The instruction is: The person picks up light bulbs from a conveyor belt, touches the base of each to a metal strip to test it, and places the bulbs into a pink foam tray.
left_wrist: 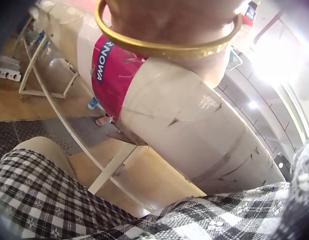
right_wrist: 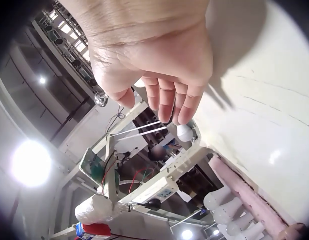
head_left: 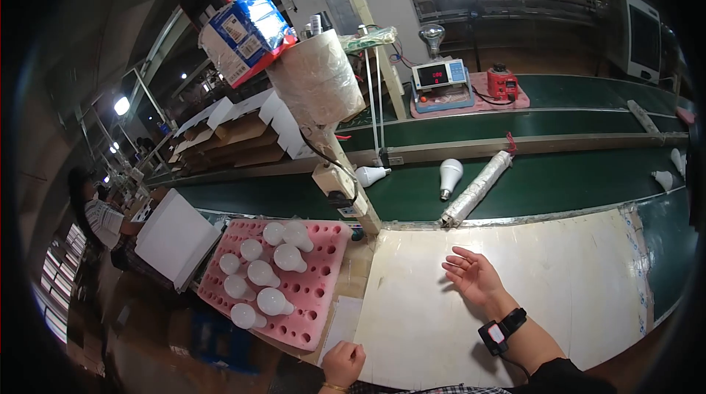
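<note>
My right hand (head_left: 478, 284) is held over the cream-coloured worktop (head_left: 559, 269), palm turned up and fingers slightly bent, with nothing in it. In the right wrist view the same hand (right_wrist: 154, 65) shows its bare palm and fingers. My left hand (head_left: 343, 364) rests at the near edge of the worktop, fingers loosely curled and holding nothing. Just beyond it lies a pink foam tray (head_left: 334, 247) with rows of holes, where several white light bulbs (head_left: 262, 273) stand at the left and middle. In the left wrist view a gold bangle (left_wrist: 164, 50) circles the wrist above the taped edge.
On the green conveyor (head_left: 573, 173) behind the worktop lie a bulb (head_left: 451, 173) and a plastic-wrapped bar (head_left: 478, 190). A post with a power socket (head_left: 338, 192) rises beside the tray. Farther back stands a meter with a red display (head_left: 440, 74). Another person (head_left: 103, 217) is at the left.
</note>
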A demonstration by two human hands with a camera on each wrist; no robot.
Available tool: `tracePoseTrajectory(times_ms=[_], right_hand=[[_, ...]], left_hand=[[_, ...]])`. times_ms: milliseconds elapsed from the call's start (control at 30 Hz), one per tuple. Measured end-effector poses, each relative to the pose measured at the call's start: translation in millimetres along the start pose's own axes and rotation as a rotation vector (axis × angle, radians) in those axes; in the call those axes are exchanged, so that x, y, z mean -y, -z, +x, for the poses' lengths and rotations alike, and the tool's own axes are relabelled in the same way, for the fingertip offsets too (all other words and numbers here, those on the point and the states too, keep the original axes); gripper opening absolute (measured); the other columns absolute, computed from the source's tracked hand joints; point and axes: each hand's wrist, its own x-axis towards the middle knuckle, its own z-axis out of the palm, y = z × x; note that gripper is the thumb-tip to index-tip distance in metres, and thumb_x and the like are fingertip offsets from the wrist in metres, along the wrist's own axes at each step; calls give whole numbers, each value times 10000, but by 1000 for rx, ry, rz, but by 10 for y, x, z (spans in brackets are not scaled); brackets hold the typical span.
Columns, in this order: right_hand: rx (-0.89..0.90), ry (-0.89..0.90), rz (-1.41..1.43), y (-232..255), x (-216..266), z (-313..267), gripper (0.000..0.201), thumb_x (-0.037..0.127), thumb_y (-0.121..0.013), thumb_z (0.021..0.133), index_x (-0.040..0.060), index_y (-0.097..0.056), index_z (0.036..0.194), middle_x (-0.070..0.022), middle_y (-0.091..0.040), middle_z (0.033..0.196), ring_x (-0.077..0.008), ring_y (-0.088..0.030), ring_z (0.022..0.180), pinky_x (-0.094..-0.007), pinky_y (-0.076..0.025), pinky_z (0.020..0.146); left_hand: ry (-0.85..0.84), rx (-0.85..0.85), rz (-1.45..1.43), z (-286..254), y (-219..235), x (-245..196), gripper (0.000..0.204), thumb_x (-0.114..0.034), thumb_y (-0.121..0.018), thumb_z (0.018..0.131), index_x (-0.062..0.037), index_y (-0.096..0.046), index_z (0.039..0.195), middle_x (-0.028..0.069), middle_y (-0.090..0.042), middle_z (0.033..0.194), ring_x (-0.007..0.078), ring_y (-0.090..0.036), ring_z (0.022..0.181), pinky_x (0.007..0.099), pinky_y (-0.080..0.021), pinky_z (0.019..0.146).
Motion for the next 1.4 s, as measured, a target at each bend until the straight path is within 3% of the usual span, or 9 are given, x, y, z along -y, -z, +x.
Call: tracePoseTrajectory(times_ms=[33, 100, 233, 267, 300, 367, 733, 800, 1400], right_hand=[[-33, 0, -6, 2, -2, 16, 364, 198, -472, 944, -6, -540, 1238, -142, -643, 1038, -287, -628, 987, -381, -531, 875], [-29, -5, -9, 34, -3, 35, 358, 196, -482, 941, -1, -544, 1233, -135, -646, 1014, -281, -629, 967, -373, -534, 860], [-63, -32, -39, 6, 1, 27, 301, 163, -520, 940, 6, -555, 1195, -113, -649, 917, -243, -641, 887, -321, -551, 777], [-60, -49, -73, 12, -6, 34, 281, 141, -523, 943, 1, -554, 1184, -113, -648, 901, -233, -643, 873, -307, -555, 759], [-59, -53, -72, 8, -15, 29, 281, 141, -523, 943, 1, -554, 1184, -113, -648, 901, -233, -643, 873, -307, -555, 759], [-18, -30, -217, -9, -29, 12, 258, 96, -511, 948, -15, -537, 1180, -120, -643, 893, -217, -646, 854, -288, -557, 743], [16, -13, -299, -30, -50, 18, 257, 87, -512, 933, -33, -514, 1161, -117, -628, 857, -197, -641, 808, -290, -562, 711], [-9, 13, -307, -54, -73, 16, 258, 85, -496, 932, -32, -511, 1162, -114, -624, 853, -199, -634, 810, -288, -558, 720], [-14, 39, -345, -27, -103, 41, 279, 111, -495, 932, -27, -497, 1175, -105, -632, 828, -198, -634, 791, -275, -536, 701]], left_hand=[[3, -16, 14, -1, 7, 11, 147, -131, -614, 857, -42, -566, 750, 150, -570, 732, 366, -561, 655, 432, -455, 576], [36, 52, 7, -8, 0, 30, 158, -147, -610, 862, -44, -564, 751, 151, -564, 728, 364, -559, 651, 438, -450, 575], [21, 34, 5, 6, 9, 35, 164, -130, -599, 872, -28, -558, 750, 158, -558, 729, 371, -549, 654, 440, -448, 584], [-5, 35, -5, 44, 21, 52, 175, -129, -626, 838, -46, -544, 707, 126, -549, 683, 336, -549, 602, 418, -444, 539], [-31, 35, -15, 66, 27, 61, 196, -128, -653, 803, -63, -530, 664, 94, -540, 637, 301, -549, 549, 396, -439, 494], [-39, 37, -9, 70, 34, 64, 190, -132, -653, 806, -65, -538, 670, 91, -544, 640, 298, -552, 551, 393, -442, 495], [27, -1, -16, 54, 20, 60, 191, -109, -651, 813, -61, -536, 669, 94, -532, 643, 286, -549, 557, 379, -435, 505], [-25, 33, -27, 56, 38, 67, 168, -123, -657, 819, -71, -554, 697, 80, -547, 660, 275, -570, 574, 375, -451, 514], [1, 48, -33, 56, 61, 58, 162, -150, -649, 835, -74, -554, 728, 87, -576, 697, 288, -597, 616, 375, -483, 538]])
